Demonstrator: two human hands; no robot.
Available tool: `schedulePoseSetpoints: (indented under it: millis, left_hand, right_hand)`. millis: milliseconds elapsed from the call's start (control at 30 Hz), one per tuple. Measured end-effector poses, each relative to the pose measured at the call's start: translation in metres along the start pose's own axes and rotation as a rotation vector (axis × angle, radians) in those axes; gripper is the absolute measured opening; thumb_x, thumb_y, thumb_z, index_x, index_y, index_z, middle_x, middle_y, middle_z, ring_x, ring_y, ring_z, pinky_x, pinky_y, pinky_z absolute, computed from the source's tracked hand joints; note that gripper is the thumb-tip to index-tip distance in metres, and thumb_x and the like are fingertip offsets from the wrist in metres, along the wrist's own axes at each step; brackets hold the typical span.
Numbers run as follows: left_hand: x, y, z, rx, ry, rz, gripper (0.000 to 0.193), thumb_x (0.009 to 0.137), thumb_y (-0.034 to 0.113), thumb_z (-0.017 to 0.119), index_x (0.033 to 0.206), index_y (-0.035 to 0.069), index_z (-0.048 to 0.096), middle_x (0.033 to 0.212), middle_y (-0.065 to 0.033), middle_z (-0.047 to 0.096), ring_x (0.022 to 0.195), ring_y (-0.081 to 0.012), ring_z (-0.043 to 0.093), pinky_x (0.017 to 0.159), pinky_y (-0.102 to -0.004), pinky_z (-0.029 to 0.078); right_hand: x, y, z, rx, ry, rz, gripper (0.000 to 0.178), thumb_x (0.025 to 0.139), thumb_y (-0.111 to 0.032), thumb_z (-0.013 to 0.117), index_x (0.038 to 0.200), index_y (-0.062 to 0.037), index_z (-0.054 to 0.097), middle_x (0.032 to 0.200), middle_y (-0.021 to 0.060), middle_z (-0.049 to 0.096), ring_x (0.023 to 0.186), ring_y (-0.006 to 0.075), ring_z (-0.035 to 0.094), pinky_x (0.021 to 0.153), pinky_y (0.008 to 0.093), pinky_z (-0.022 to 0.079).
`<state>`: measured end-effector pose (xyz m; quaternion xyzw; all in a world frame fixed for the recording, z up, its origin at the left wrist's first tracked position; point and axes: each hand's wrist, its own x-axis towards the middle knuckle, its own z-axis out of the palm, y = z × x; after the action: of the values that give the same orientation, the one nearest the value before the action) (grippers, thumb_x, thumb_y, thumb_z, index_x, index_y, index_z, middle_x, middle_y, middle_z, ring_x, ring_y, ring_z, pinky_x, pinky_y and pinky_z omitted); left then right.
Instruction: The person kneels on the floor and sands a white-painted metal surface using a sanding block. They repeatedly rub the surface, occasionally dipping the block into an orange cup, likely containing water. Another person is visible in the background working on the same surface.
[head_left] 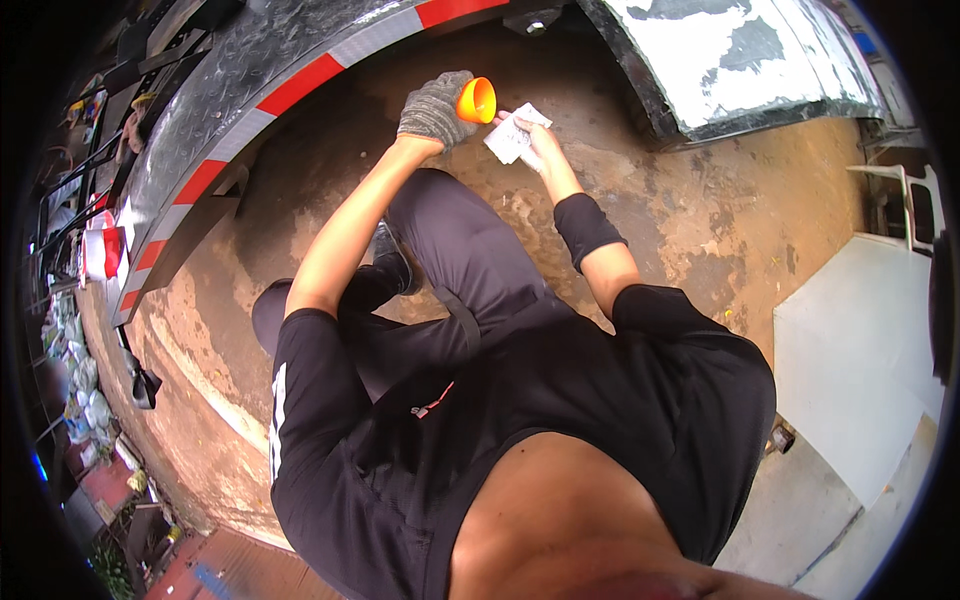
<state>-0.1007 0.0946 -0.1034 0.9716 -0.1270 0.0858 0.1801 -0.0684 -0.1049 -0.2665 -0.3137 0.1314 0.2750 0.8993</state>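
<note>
My left hand (pixel 436 108), in a grey knit glove, is closed around a small orange cup (pixel 480 101). The cup is tilted, its open mouth facing right. Close to its right side, my right hand (pixel 545 150) pinches a crumpled white piece of paper or cloth (pixel 511 139). A narrow gap parts the white piece from the cup. No knit glove covers my right fingers, and a black band (pixel 588 229) circles that forearm. Both hands are held out over the brown floor, past my bent knee (pixel 440 205).
A dark metal edge with red and white striped tape (pixel 300 84) curves along the left and top. At upper right is a black housing with worn white paint (pixel 740 60). Pale boards (pixel 850 340) lie at right. Several bags (pixel 85 375) are heaped far left, near a hanging black strap (pixel 143 386).
</note>
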Motion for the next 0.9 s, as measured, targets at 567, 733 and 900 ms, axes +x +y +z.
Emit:
schedulePoseSetpoints:
  millis: [567,733,900]
  left_hand:
    - [0.035,0.014,0.022,-0.026,-0.273,0.130,0.029,0.072,0.037,0.072,0.082,0.011,0.073,0.086,-0.0184,0.070,0.084,-0.0380,0.068,0.075,-0.0477,0.056]
    - [0.067,0.063,0.000,0.022,-0.164,0.235,0.028,0.067,0.036,0.073,0.085,0.014,0.073,0.087,-0.0163,0.071,0.082,-0.0355,0.071,0.074,-0.0466,0.057]
    - [0.039,0.012,0.032,0.147,-0.157,0.158,0.041,0.069,0.036,0.075,0.103,0.015,0.068,0.103,-0.0123,0.068,0.096,-0.0339,0.068,0.079,-0.0492,0.054]
  right_hand:
    - [0.038,0.019,-0.035,-0.370,0.024,-0.052,0.024,0.102,-0.034,0.058,0.105,-0.0102,0.059,0.075,0.0012,0.059,0.060,0.0136,0.058,0.053,0.0299,0.050]
    - [0.093,-0.028,-0.116,-0.605,0.129,-0.112,0.043,0.104,-0.023,0.050,0.142,-0.0032,0.049,0.126,0.0129,0.063,0.112,0.0252,0.064,0.094,0.0407,0.054]
    - [0.091,0.032,-0.061,-0.467,0.162,-0.074,0.038,0.098,-0.008,0.058,0.134,0.0031,0.054,0.121,0.0132,0.066,0.103,0.0257,0.067,0.090,0.0419,0.055]
